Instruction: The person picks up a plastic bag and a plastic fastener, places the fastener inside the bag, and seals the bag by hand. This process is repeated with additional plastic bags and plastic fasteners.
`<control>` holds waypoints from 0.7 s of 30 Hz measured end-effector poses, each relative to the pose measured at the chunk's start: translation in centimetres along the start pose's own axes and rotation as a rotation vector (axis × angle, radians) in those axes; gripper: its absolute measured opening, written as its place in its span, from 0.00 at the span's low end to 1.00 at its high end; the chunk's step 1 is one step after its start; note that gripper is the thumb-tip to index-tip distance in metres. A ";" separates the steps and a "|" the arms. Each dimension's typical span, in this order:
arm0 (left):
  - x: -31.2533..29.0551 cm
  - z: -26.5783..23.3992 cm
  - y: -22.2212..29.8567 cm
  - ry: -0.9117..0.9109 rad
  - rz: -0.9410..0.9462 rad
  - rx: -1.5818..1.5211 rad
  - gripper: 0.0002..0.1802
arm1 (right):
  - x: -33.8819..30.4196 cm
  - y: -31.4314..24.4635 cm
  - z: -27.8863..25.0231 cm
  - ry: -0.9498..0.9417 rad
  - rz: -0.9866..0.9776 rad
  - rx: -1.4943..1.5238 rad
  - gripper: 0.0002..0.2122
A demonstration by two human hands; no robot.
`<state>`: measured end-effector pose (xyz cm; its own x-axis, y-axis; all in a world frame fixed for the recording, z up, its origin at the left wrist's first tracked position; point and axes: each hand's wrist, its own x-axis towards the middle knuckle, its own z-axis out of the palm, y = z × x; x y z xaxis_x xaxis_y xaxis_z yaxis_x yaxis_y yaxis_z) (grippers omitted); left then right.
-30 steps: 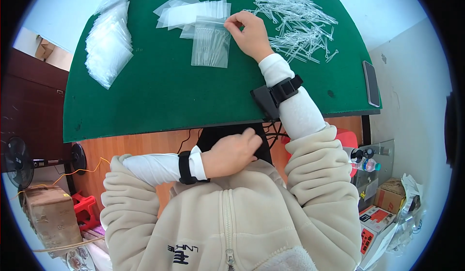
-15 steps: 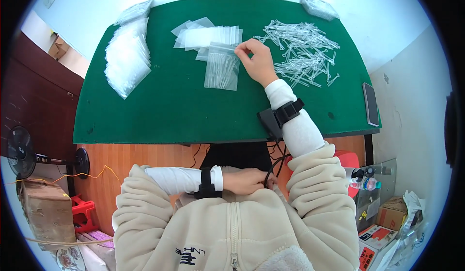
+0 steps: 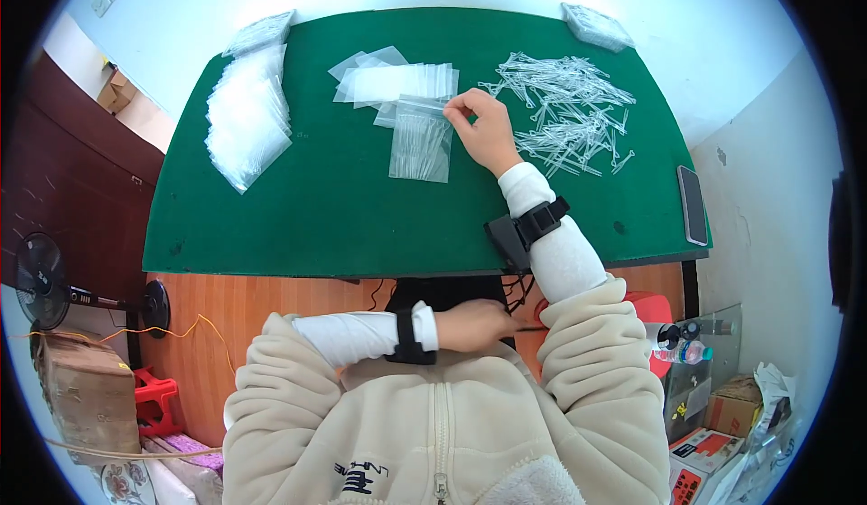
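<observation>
My right hand (image 3: 488,127) is closed in a pinch at the top right corner of a clear zip bag (image 3: 420,154). Thin clear plastic sticks show inside this bag, which lies flat on the green table (image 3: 316,225). Its upper edge overlaps a spread of flat clear bags (image 3: 388,82). Right of the hand lie two loose heaps of clear plastic sticks with looped ends (image 3: 573,76). Low in front of my body, my left hand (image 3: 474,326) is closed, slightly blurred, with a black cable (image 3: 531,329) running from its fingertips.
A long overlapping row of clear bags (image 3: 246,126) lies on the left. Packed bundles sit at the back left (image 3: 260,33) and back right (image 3: 596,28). A phone (image 3: 692,205) rests by the right edge. A fan (image 3: 41,279) and boxes (image 3: 88,397) stand lower left.
My left hand has shifted right and slightly up, drawing away from my lap. The right hand keeps its pinch at the bag's corner. The whole view has shifted slightly.
</observation>
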<state>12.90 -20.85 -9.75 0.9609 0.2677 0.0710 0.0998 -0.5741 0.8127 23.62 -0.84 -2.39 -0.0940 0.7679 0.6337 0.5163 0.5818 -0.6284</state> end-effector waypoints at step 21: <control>0.2 0.4 1.2 0.072 -0.092 -0.544 0.10 | -0.4 -0.6 1.4 -0.122 0.010 -0.090 0.04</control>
<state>13.32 -21.82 -9.02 0.9323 0.3615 0.0094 0.0166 -0.0689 0.9975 22.22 -1.15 -2.92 -0.1887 0.8035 0.5645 0.5912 0.5520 -0.5881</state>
